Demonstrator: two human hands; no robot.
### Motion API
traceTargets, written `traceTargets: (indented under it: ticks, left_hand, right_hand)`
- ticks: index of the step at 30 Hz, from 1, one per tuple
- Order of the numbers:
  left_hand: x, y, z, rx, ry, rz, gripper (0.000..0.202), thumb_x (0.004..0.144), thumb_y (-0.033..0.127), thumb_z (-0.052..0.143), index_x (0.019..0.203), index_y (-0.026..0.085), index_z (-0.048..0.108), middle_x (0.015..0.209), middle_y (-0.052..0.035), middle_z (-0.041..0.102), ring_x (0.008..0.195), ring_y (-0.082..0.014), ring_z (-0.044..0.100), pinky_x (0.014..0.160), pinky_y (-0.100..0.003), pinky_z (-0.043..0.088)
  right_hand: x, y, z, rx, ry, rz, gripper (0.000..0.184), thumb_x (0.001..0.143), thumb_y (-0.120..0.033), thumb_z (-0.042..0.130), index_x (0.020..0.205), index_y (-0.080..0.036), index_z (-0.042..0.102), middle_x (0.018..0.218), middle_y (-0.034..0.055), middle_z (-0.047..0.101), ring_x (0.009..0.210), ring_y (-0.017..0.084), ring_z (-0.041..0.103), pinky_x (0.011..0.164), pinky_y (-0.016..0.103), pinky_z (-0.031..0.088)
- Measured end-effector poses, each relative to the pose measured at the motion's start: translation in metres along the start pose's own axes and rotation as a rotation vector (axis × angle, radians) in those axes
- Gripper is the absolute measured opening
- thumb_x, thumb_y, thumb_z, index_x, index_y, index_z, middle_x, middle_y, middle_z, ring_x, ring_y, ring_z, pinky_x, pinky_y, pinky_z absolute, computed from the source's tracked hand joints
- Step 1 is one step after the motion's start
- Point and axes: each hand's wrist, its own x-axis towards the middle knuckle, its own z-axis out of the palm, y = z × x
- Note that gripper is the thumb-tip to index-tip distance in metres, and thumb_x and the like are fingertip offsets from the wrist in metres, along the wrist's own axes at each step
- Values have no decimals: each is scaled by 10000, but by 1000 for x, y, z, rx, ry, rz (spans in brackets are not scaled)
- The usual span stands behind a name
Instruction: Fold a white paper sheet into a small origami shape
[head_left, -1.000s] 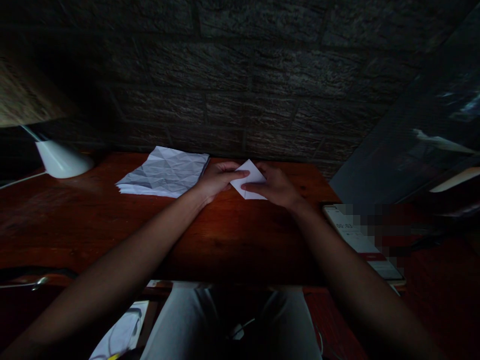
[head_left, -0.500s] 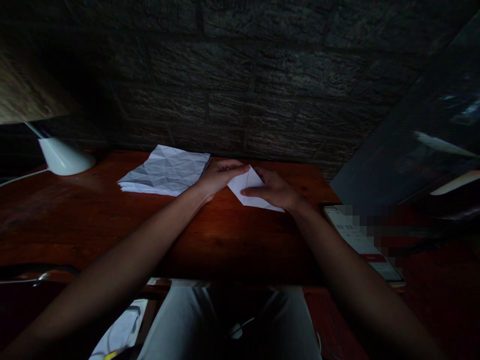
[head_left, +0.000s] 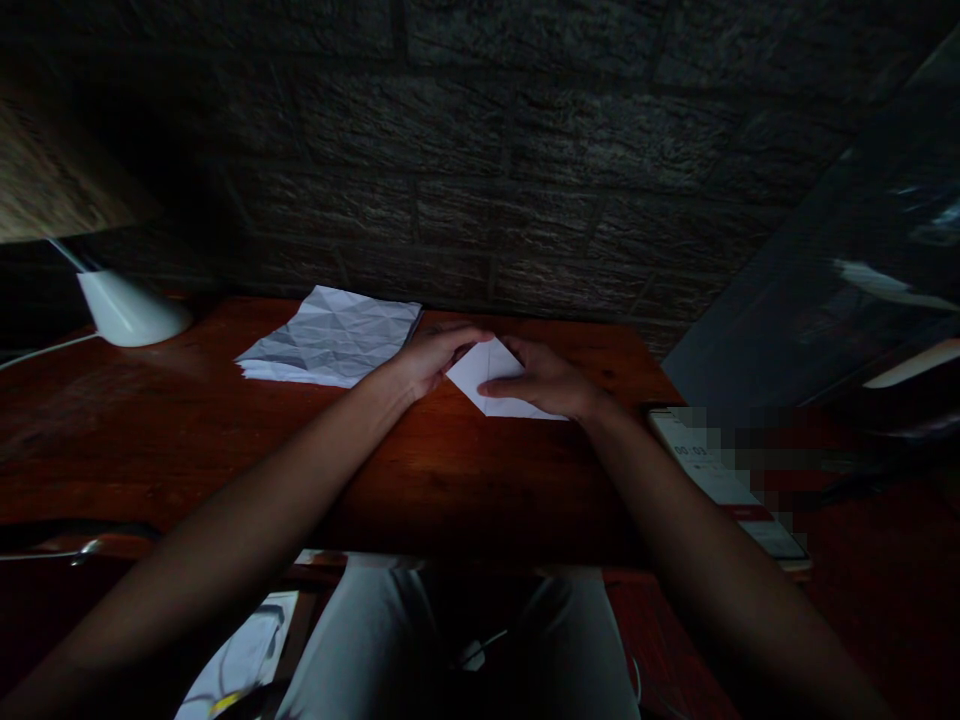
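Observation:
A small folded white paper point(head_left: 487, 385) lies on the dark red wooden desk point(head_left: 450, 480), near the far edge. My left hand point(head_left: 431, 360) reaches in from the left, fingers pressed together on the paper's upper left edge. From the right, my right hand point(head_left: 547, 385) lies over the paper, its fingers curled and pressing it down. Part of the paper is hidden under my right hand.
A stack of creased white sheets point(head_left: 334, 338) lies left of my hands. A white lamp base point(head_left: 131, 310) stands at the far left. A phone point(head_left: 724, 485) lies at the desk's right edge. A dark brick wall point(head_left: 480, 180) rises behind. Papers point(head_left: 240, 665) lie below.
The paper has opened out wider and lies flatter, reaching further right under my right hand. Both hands have shifted slightly over it.

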Motion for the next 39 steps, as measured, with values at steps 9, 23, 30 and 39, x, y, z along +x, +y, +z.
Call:
traceTargets:
  ticks: [9, 23, 30, 39]
  left_hand:
    - [3, -4, 1, 48, -3, 41, 287, 767, 421, 873, 771, 155, 765, 763, -53, 760, 649, -147, 659, 641, -282, 507]
    - [3, -8, 2, 387, 50, 459, 358, 778, 535, 785, 797, 178, 771, 773, -21, 743, 684, -143, 603, 635, -267, 437]
    - [4, -11, 1, 299, 56, 353, 336, 783, 515, 791, 751, 184, 741, 717, 2, 695, 636, -124, 554, 601, -249, 401]
    - [3, -7, 1, 103, 56, 170, 347, 678, 456, 906, 849, 194, 756, 812, -13, 729, 719, -129, 632, 685, -264, 494]
  right_hand:
    - [-2, -3, -2, 0, 6, 49, 524, 635, -310, 893, 1096, -198, 669, 961, 24, 734, 792, 186, 633, 712, 313, 501]
    - [-4, -8, 1, 67, 0, 62, 526, 615, -349, 916, 1061, -196, 680, 949, 11, 710, 813, 186, 618, 780, 337, 503]
    - [-4, -2, 6, 58, -23, 60, 509, 609, -312, 907, 1067, -212, 710, 975, 12, 728, 856, 212, 639, 839, 370, 513]
    - [-3, -5, -1, 191, 128, 21, 461, 629, -323, 897, 1051, -229, 736, 1002, 29, 766, 942, 251, 681, 901, 415, 540]
